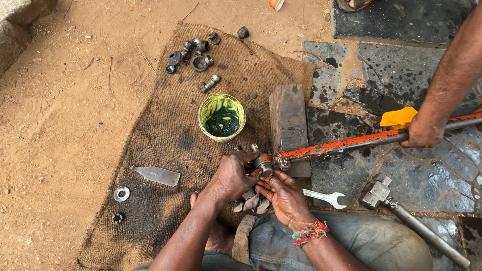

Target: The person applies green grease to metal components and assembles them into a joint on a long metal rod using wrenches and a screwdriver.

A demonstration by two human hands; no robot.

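My left hand (pixel 232 175) grips a small round metal joint part (pixel 263 163) at the end of a long orange-painted shaft (pixel 346 144). My right hand (pixel 284 194), with a coloured thread band on its wrist, cups the same part from below, fingers touching it. The shaft's end rests against a dark wooden block (pixel 287 120). Another person's hand (pixel 425 131) holds the shaft further right, beside a yellow rag (pixel 398 118).
A tub of green grease (pixel 222 118) stands on the burlap sack (pixel 165 140). Several bearing cups and a bolt (pixel 195 56) lie at the back. A flat metal plate (pixel 158 175), washers (pixel 121 193), a spanner (pixel 329 198) and a hammer (pixel 406 216) lie nearby.
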